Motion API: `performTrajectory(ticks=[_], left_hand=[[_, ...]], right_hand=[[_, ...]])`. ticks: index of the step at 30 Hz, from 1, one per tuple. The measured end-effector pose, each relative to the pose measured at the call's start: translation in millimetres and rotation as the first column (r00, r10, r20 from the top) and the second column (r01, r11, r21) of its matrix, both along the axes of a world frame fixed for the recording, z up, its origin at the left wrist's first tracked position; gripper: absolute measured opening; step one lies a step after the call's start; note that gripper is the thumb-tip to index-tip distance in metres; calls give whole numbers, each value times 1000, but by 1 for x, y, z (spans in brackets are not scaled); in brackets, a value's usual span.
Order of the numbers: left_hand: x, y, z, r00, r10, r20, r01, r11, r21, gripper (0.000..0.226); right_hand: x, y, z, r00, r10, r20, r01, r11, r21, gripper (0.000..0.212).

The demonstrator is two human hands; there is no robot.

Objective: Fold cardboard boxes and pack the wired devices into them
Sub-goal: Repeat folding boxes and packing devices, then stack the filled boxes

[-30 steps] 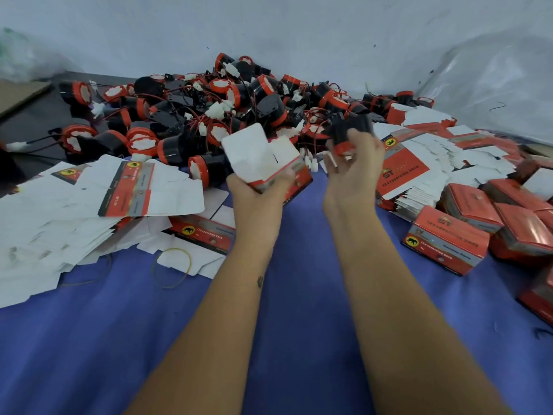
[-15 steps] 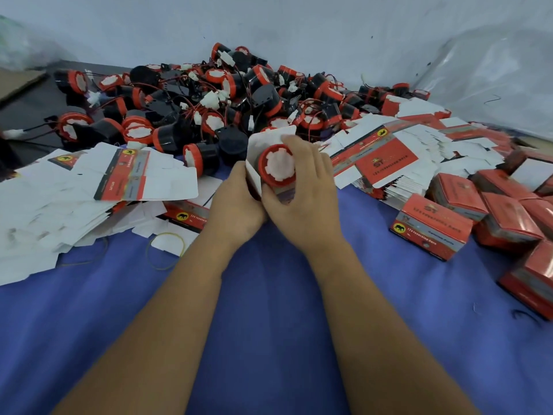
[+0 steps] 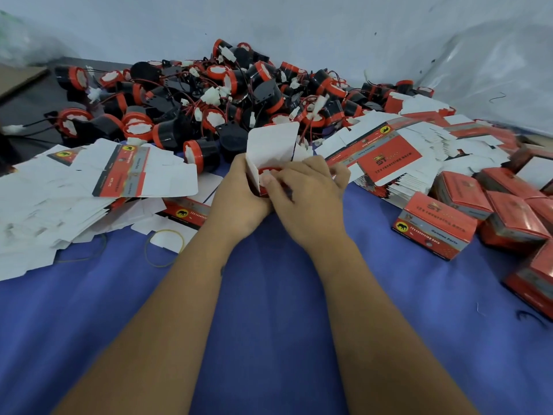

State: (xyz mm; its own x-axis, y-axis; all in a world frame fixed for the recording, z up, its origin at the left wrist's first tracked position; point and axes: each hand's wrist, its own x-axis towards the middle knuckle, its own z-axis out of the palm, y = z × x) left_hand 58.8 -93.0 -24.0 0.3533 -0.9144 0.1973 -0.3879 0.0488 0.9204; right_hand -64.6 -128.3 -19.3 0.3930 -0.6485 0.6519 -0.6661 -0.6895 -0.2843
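Cardboard box (image 3: pixel 270 145) — red-rimmed device (image 3: pixel 267 172) inside — gripped by left hand (image 3: pixel 239 194), right hand (image 3: pixel 308 196) fingers pressing it.

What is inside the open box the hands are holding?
Inside the open box, a red-rimmed wired device shows its white face. The left hand holds the box; the right hand pushes the device in, covering its body and wires.

This looks like a small packing workshop. Beyond the hands, a big heap of black and red wired devices (image 3: pixel 227 97) lies on a table with blue cloth (image 3: pixel 269 324). Left of them are flat unfolded cartons (image 3: pixel 59 199), and to the right, finished red boxes (image 3: pixel 434 226) against a plain pale wall (image 3: pixel 299 22)
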Motion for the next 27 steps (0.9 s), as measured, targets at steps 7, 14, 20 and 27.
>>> performTrajectory(ticks=[7,14,20,27], left_hand=[[0,2,7,965,-55,-258,72,996,59,63],[-12,1,1,993,-59,-101,66,995,72,38],[-12,-5,-2,997,-15,-69,21,996,87,45],[-14,-7,0,980,-64,190,41,992,123,63]], right_hand=[[-7,-8,15,517,-246,820,-99,934,343,5],[-13,-28,19,340,-366,866,-630,595,499,29],[-11,-19,24,716,-133,686,-27,976,217,11],[9,10,29,903,235,360,-253,968,3,24]])
